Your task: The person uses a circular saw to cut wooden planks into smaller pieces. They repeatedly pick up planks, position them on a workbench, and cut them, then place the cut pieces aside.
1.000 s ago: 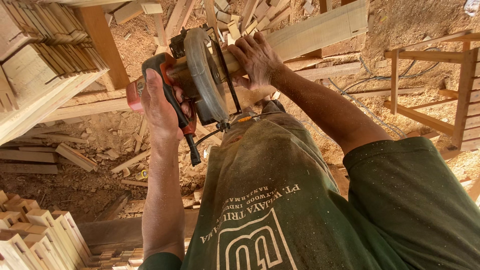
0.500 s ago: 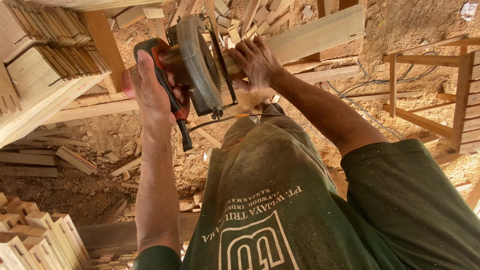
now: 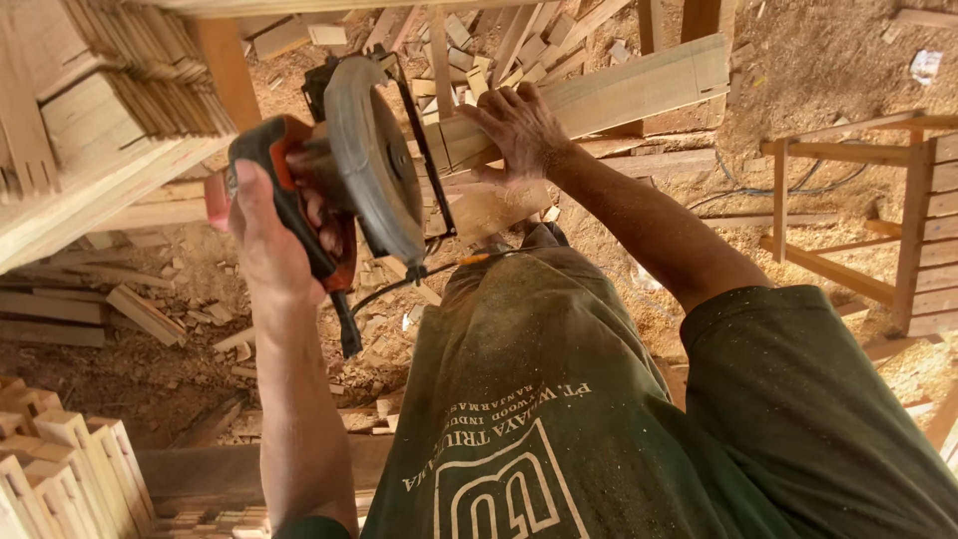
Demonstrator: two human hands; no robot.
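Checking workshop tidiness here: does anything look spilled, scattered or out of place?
Yes. Pale wood offcuts and sawdust litter the ground below the orange-handled circular saw in the left hand; the right hand presses the long pale plank.
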